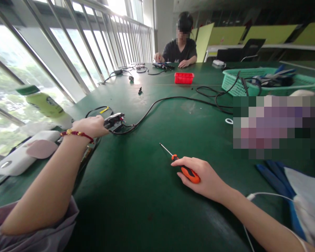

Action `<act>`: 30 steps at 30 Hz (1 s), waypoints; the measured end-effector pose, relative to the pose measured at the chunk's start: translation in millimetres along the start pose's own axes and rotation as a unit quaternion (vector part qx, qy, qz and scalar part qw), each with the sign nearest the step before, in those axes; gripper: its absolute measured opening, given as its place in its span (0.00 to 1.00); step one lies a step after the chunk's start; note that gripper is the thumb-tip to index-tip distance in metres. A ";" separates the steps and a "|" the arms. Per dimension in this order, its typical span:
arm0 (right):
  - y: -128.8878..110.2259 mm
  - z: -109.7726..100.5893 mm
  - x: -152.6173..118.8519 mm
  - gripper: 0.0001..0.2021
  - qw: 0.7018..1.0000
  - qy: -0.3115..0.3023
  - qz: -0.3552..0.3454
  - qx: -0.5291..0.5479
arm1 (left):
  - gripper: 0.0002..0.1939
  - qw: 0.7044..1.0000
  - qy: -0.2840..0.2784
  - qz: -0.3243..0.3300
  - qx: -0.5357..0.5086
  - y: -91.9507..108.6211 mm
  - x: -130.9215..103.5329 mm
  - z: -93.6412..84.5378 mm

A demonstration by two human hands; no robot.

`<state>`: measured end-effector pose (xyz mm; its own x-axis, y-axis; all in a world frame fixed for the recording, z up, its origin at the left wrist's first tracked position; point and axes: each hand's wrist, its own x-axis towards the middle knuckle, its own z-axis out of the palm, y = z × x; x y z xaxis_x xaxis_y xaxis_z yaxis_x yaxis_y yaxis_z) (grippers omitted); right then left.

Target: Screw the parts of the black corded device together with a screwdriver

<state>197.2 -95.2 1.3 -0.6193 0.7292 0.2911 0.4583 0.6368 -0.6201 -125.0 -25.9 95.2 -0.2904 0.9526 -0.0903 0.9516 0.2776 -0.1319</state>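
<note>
My left hand (pixel 90 126), with a red and gold bracelet at its wrist, is closed on a small black and silver device (pixel 117 120). Parts of the device look exposed, but its kind is unclear and my fingers hide one end. A black cable (pixel 157 102) runs near it across the green table. In my right hand (pixel 206 178) is an orange and black screwdriver (pixel 191 174), gripped by the handle. Its thin metal shaft points forward and left, apart from the device.
A red bin (pixel 184 78) and a small black part (pixel 140 91) lie ahead. At right are a green basket (pixel 229 84) of tools and blue-white gloves (pixel 275 178). A bottle (pixel 46 105) stands left by the railing. Another person (pixel 180 49) sits at the far end.
</note>
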 end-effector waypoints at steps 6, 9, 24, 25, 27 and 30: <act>2.5 1.7 0.6 0.09 0.987 0.145 0.065 0.032 | 0.23 0.991 0.064 -0.052 0.101 20.4 -27.9 -23.2; 8.3 1.5 2.0 0.09 0.958 0.253 0.126 0.038 | 0.23 0.989 0.114 0.029 0.086 36.1 -43.0 -26.2; 16.5 1.8 5.3 0.17 0.933 0.294 0.200 0.051 | 0.11 0.879 0.200 0.429 -0.063 131.4 -41.2 50.4; 16.4 1.4 5.4 0.18 0.935 0.283 0.208 0.049 | 0.12 0.880 0.228 0.411 -0.062 128.8 -34.9 52.5; 15.7 0.5 5.4 0.19 0.938 0.261 0.224 0.037 | 0.15 0.898 0.265 0.346 -0.061 117.3 -20.2 52.6; 14.1 -0.5 5.5 0.19 0.942 0.243 0.232 0.026 | 0.18 0.950 0.240 0.195 -0.045 84.4 3.9 44.8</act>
<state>200.6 -82.1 -5.5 0.0105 0.9622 0.2720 0.5682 0.2181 -0.7935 -50.3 -4.4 39.5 0.1449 0.9262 0.3480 0.9884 -0.1195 -0.0935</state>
